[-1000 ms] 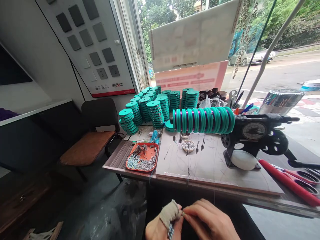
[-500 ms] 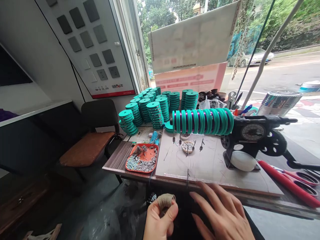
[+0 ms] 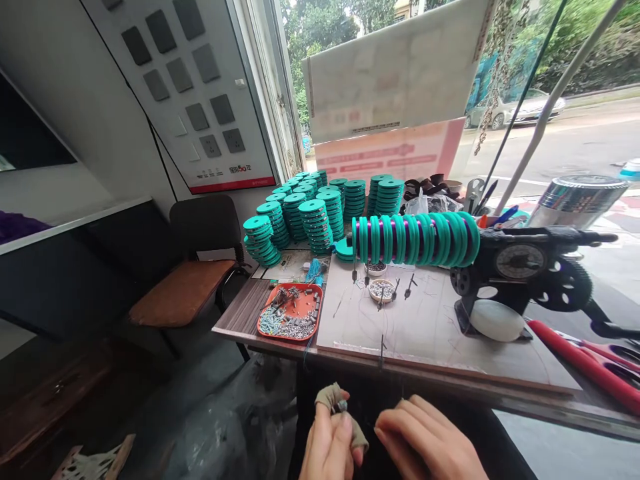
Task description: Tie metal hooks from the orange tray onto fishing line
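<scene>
My left hand (image 3: 330, 437) is at the lower middle, below the table edge. Beige tape (image 3: 329, 396) wraps its fingers, which close around a small shiny, greyish piece (image 3: 342, 405) too small to name. Just to its right is my right hand (image 3: 433, 437), fingers curled and tips together; whatever they pinch is hidden. A thin dark stem with a short crossbar (image 3: 383, 350) hangs at the table's front edge above the hands. Behind it, a row of green foam spools (image 3: 415, 240) sits on the shaft of a black hand-cranked winder (image 3: 523, 260).
An orange tray (image 3: 291, 333) of small metal and blue parts stands left on the table. Stacked green spools (image 3: 315, 223) fill the back. A small bowl of beads (image 3: 381, 291) lies mid-board. Red-handled scissors (image 3: 607, 360) and a white oval block (image 3: 497, 320) are at right.
My right hand has gone from spread fingers to curled fingertips. The left hand's taped fingers have shifted, and a small shiny piece now shows between them. The view has moved slightly left.
</scene>
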`<action>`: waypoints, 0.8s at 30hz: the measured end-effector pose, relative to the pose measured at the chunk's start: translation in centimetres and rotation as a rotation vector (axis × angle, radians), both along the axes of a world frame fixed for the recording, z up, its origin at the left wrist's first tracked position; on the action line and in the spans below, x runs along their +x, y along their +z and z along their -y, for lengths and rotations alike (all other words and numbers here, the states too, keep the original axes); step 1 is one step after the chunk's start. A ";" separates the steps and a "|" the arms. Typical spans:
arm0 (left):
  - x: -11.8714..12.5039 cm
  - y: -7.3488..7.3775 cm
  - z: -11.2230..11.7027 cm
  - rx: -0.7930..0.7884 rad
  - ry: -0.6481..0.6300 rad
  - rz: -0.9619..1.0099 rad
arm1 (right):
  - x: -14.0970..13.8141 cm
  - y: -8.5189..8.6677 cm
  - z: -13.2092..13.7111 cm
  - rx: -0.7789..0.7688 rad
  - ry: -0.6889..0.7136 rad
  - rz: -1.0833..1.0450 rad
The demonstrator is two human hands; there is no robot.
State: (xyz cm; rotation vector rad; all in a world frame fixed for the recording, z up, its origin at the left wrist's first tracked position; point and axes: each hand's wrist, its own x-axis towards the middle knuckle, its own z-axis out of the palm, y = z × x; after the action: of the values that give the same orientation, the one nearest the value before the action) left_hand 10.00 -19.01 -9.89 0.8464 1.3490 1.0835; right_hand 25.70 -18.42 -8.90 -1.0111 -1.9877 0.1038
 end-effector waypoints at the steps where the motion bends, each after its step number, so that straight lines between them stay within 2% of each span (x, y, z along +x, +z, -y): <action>1: 0.0 -0.2 0.2 0.005 0.034 -0.029 | -0.1 -0.1 0.0 0.005 0.000 -0.003; 4: 0.3 -0.5 0.2 0.024 0.078 -0.061 | -0.4 -0.6 0.1 0.002 0.005 0.002; 8: 0.8 -0.6 -0.3 0.046 0.024 -0.013 | -0.5 -0.8 0.2 -0.058 0.044 0.031; 13: 1.0 -0.7 -0.4 0.026 0.042 0.021 | -0.4 -0.7 0.2 -0.141 0.054 0.070; 24: 1.1 -0.6 -0.1 0.038 0.002 -0.075 | -0.5 -0.5 0.1 -0.145 0.044 0.056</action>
State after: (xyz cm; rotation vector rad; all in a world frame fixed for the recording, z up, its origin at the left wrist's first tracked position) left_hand 11.08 -18.90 -10.53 0.9222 1.3955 1.0908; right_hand 25.23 -18.56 -9.43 -1.0732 -2.0773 0.2495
